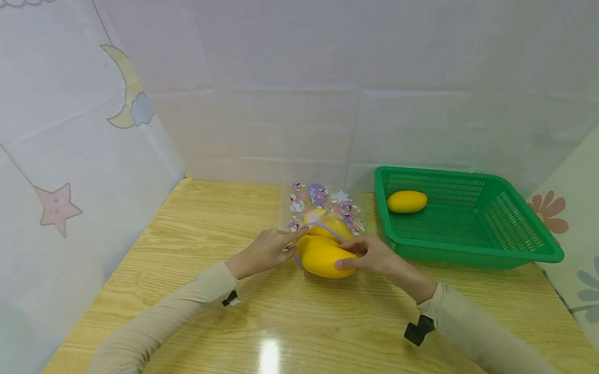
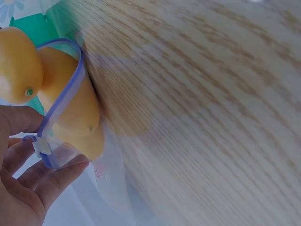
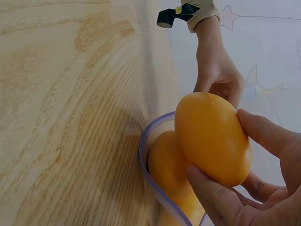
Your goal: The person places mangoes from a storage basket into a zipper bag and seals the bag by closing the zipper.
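Note:
A clear zip bag [image 1: 298,203] with cartoon prints and a purple zip edge [image 2: 70,89] lies on the table, its mouth spread towards me. Several yellow mangoes [image 3: 167,165] are inside it. My left hand [image 1: 266,253] pinches the bag's rim on the left, beside the white zip slider [image 2: 42,146]. Between the thumb and fingers of my right hand [image 1: 375,255] is another yellow mango [image 3: 211,136], held right at the bag's mouth. In the left wrist view this mango shows a small green stem spot [image 2: 29,92] and overlaps a bagged one.
At the back right stands a green plastic basket [image 1: 469,252] with one yellow mango [image 1: 407,201] in its left corner. The wooden table [image 1: 214,216] meets a printed cloth backdrop [image 1: 261,132] behind and at both sides.

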Tool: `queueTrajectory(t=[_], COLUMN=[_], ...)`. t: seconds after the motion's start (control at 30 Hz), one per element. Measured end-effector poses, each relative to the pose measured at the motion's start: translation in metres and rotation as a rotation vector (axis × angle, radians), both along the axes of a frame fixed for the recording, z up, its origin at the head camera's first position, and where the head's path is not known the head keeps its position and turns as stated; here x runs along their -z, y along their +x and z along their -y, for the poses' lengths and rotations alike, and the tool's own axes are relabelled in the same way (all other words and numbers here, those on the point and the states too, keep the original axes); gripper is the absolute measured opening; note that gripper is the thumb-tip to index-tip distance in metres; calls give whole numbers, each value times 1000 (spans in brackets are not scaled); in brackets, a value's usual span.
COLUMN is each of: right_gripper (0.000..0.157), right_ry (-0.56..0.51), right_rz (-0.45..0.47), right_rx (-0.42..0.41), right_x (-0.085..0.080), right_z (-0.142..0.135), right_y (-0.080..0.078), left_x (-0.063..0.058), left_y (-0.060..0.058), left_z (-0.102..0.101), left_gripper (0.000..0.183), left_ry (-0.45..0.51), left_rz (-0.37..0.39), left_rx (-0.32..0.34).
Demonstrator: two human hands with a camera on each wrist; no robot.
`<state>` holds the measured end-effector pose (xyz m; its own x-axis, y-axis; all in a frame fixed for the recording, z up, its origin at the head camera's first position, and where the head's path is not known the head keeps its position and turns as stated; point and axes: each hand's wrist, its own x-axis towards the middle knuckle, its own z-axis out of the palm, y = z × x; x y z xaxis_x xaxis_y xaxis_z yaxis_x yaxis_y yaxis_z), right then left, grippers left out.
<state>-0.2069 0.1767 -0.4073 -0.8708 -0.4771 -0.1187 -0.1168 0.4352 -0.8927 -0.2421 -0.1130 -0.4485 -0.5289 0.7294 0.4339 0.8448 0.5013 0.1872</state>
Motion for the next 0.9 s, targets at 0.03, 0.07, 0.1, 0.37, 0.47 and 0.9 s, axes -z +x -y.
queueTrajectory(t=[0.03,0.07,0.1,0.37,0.47,0.9], right_gripper=[50,50,51,51,48,53], right_ry=[-1,2,5,20,-1,50], right_rz=[-4,-10,-15,-21,-16,-88], right_rx=[2,3,3,14,22,64], right_x=[0,0,0,0,1,5], right_z=[0,1,1,3,5,10], right_y=[0,0,1,4,6,5], left_x=[0,0,0,2,2,0], left_y=[0,0,0,2,2,2], left_z=[0,0,0,1,1,0], left_gripper=[52,52,54,63,63,52], left_ry=[3,6,6,21,27,28], left_rz=[-5,-8,-17,-51,-49,-36], left_rx=[0,1,3,20,26,14])
